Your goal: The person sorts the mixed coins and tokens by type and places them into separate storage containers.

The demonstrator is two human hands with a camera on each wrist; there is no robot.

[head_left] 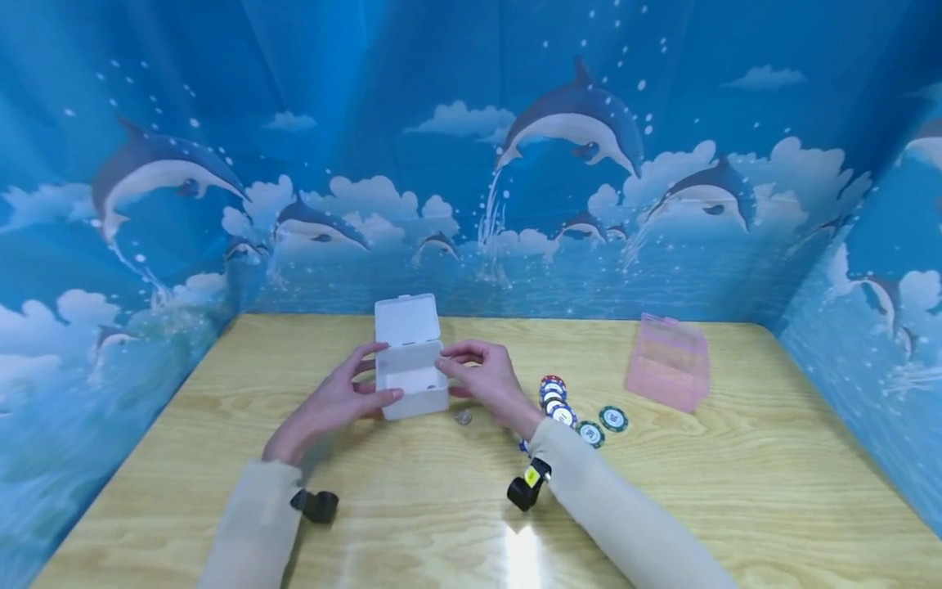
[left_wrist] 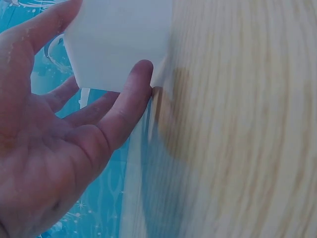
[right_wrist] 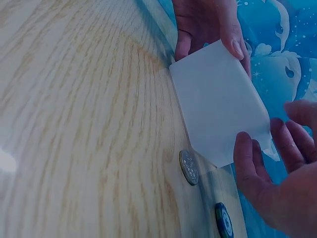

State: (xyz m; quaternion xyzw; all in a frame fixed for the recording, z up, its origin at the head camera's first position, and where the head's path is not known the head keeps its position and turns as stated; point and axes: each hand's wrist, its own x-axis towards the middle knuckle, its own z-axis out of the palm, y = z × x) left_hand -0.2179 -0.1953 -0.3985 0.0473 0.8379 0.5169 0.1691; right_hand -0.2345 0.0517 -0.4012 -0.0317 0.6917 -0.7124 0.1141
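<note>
A small white plastic box (head_left: 415,402) stands with its lid (head_left: 407,320) raised toward the back, and a small dark spot shows on its inside floor. My left hand (head_left: 338,400) grips the box at its left end, the thumb on the front wall and the other fingers round the side. At the opposite end, my right hand (head_left: 486,380) has bent fingers right at the rim, with thumb and fingertips close together; the right wrist view shows its lower fingertips (right_wrist: 242,141) against the box. A silvery coin (right_wrist: 188,167) lies on the table by the box's front right corner.
Blue and white poker chips (head_left: 562,415) lie in an overlapping row beside the right wrist, with green chips (head_left: 614,419) further right. A pink translucent case (head_left: 668,364) lies at the back right of the wooden table (head_left: 441,507). Behind hangs a dolphin curtain (head_left: 471,204).
</note>
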